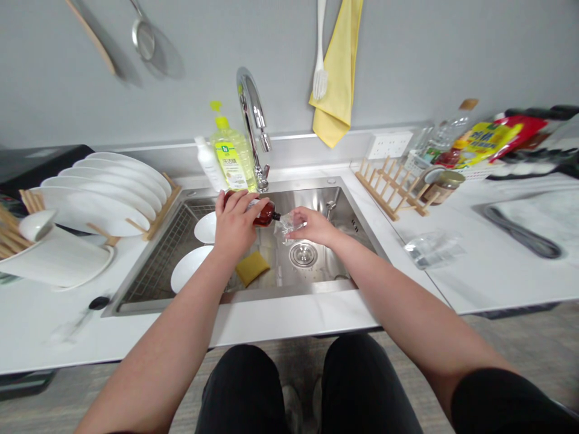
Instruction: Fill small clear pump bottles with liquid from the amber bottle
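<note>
Over the sink (pixel 280 283), my left hand (pixel 237 218) is wrapped round a dark amber bottle (pixel 268 214). The bottle lies tilted almost level, its narrow black neck pointing right. Its far end is hidden under my fingers. Facing it, my right hand (pixel 314 225) pinches a clear see-through container (pixel 284 226), with the bottle's mouth at its edge. Whether this is a cup or a bag I cannot tell. Below my hands, a yellow sponge (pixel 252 267) lies in the basin beside the drain (pixel 303 255). Two white dishes (pixel 189 266) sit at the left, partly behind my left arm.
A chrome faucet (pixel 251 114) rises behind the sink, beside a dish soap bottle (pixel 231 158) and a white bottle (pixel 208 163). Plates (pixel 122 181) fill a wooden rack on the left. At right are a wooden rack (pixel 393 190), a jar (pixel 446 185) and clear plastic packaging (pixel 432 250).
</note>
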{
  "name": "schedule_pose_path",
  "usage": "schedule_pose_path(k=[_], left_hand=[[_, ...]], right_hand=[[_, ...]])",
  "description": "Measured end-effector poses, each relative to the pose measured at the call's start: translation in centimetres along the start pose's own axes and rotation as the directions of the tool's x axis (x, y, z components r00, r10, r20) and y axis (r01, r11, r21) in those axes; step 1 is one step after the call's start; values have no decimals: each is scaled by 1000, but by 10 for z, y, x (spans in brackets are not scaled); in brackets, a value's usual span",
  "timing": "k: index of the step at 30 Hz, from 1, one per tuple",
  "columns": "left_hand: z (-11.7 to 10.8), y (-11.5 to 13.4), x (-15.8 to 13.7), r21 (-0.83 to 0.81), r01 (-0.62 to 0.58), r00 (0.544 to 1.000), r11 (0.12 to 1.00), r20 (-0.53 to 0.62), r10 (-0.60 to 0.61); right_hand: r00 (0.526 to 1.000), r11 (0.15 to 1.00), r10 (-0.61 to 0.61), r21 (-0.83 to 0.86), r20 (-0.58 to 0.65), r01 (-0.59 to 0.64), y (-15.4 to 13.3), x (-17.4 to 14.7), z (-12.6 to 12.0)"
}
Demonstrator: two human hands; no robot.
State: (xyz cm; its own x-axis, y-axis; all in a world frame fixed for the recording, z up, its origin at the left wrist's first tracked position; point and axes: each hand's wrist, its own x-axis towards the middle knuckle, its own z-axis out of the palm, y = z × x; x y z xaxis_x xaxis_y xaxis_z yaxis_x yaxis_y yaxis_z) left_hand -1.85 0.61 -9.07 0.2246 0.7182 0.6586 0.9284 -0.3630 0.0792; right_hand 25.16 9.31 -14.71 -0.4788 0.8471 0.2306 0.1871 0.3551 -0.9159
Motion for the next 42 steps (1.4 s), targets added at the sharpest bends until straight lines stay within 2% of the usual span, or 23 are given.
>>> schedule_pose_path(k=[10, 19, 34, 42], left_hand=[[1, -1, -1, -37, 16, 1000, 999, 13, -16], [2, -2, -1, 45, -39, 999, 998, -28, 40], [-1, 1, -1, 77, -87, 991, 993, -91, 94], [-3, 0, -2, 73, -102, 990, 992, -88, 108]], right_hand=[[1000, 1000, -2, -18, -4, 2, -3, -1, 0], [1000, 1000, -21, 2, 2, 21, -3, -2, 1], [1000, 1000, -17, 23, 17, 16, -5, -3, 1], [1000, 1000, -6, 21, 29, 6, -8, -4, 2]])
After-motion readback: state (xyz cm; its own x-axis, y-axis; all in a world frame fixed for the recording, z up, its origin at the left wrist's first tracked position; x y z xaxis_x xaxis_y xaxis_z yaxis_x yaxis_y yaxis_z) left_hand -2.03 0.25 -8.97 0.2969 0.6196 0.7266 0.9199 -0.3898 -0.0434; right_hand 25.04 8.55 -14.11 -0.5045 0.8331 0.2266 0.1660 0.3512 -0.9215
